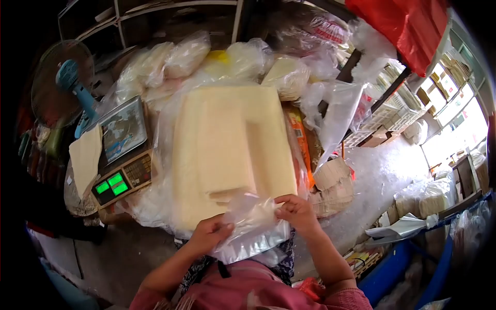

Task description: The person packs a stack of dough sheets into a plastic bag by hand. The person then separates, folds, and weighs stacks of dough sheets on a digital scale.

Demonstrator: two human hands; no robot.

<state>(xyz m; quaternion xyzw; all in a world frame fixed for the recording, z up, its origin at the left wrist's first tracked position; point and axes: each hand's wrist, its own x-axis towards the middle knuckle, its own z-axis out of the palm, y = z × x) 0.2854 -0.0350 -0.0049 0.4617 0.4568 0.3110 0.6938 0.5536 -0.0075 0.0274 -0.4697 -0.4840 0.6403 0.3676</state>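
Note:
Between my two hands a clear plastic bag [250, 222] hangs at the near edge of the stack. My left hand [212, 232] pinches its left side, while my right hand [297, 211] grips the upper right corner between thumb and fingers. Just beyond the bag lies a large pile of pale yellow sheets [188, 155], with a narrower stack of the same sheets [227, 139] on top. The near end of that narrower stack shows layered edges close to the bag. What the bag contains, if anything, I cannot make out.
Left of the pile stands a digital scale [124, 132] with green displays and a pale sheet [85, 157] beside it. A fan [72, 82] is farther left. Filled plastic bags [186, 54] line the back. Cardboard [333, 186] and an orange packet [302, 139] sit to the right.

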